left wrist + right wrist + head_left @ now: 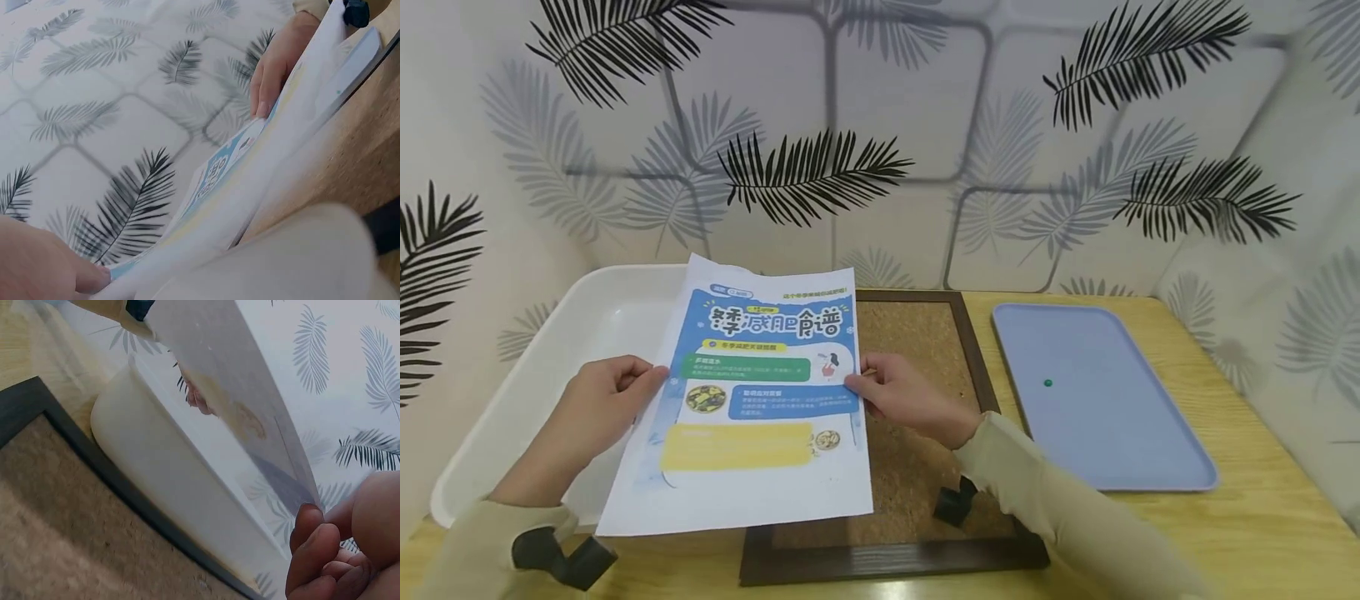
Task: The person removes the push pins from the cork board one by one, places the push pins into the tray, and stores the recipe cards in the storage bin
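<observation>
A printed paper sheet (760,492) with a blue, green and yellow design is held up by both hands, tilted, with its printed side toward the head camera. My left hand (602,400) pinches its left edge between thumb and fingers. On the opposite edge, my right hand (910,396) grips the sheet the same way. The right wrist view shows the sheet's plain back (237,381) and curled right fingers (312,556) at its edge. Below the sheet lies a dark-framed cork board (917,483), its left part hidden by the paper.
A white plastic tub (617,308) stands at the left, partly behind the sheet. To the right lies a pale blue tray (1105,417) holding a small green pushpin (1048,383). All stand on a wooden table (1247,533), against a leaf-patterned backdrop (910,92).
</observation>
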The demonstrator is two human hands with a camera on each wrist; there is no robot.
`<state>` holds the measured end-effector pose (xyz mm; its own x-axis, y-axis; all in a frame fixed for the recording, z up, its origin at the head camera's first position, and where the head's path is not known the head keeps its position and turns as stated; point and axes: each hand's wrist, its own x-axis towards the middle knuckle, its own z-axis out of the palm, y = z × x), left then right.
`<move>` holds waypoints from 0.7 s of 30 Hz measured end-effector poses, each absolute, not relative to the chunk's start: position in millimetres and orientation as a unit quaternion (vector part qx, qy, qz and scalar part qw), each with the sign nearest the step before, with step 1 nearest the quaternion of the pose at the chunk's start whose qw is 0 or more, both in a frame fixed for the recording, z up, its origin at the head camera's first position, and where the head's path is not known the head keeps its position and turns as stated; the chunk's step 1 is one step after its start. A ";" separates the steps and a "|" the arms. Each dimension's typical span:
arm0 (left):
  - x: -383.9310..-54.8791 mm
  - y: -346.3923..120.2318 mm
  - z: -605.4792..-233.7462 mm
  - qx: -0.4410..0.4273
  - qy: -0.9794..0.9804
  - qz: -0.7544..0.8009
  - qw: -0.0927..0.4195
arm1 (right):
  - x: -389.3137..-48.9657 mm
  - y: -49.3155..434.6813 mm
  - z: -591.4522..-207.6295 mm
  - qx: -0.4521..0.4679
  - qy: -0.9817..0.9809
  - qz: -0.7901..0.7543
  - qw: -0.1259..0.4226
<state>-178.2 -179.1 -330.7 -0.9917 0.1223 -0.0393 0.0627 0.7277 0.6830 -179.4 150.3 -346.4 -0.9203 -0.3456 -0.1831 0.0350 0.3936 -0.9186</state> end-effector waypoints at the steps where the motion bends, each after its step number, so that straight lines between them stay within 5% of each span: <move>1: -179.9 -183.8 -330.5 0.052 0.929 0.365 0.042 | -180.8 146.1 -345.7 -0.094 0.814 -0.545 0.179; 21: -208.2 -255.9 -335.5 0.043 0.939 0.333 0.075 | -218.8 75.8 -343.2 -0.098 0.809 -0.556 0.164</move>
<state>-208.2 -255.9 -335.5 -0.9851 0.1301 -0.1127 0.0301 0.7752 0.6311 -218.8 75.8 -343.2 -0.9268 -0.3410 -0.1571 0.0244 0.3627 -0.9316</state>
